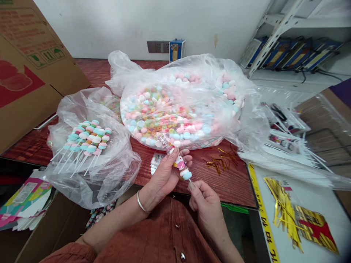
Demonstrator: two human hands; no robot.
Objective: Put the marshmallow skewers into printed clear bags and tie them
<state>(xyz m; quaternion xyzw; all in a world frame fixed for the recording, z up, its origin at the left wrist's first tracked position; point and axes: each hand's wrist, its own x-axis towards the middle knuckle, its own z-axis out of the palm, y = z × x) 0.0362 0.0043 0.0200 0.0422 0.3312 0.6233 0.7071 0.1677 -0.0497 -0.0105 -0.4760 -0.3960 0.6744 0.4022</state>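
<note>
My left hand (168, 171) is closed around a marshmallow skewer (183, 168) with pink, white and blue pieces, its top end inside a small clear wrapper (163, 140). My right hand (203, 200) pinches the skewer's white stick just below the blue piece. Both hands hover over the near edge of the red wooden table (233, 182). Right behind them lies a big clear bag of loose pastel marshmallows (175, 113). A smaller bag to the left holds several finished skewers (85, 142).
Gold twist ties (221, 160) lie scattered on the table right of my hands, and a bundle of them (285, 208) rests on a white surface at lower right. Cardboard box (24, 69) stands at left. Clear wrappers and sticks (287, 146) pile at right.
</note>
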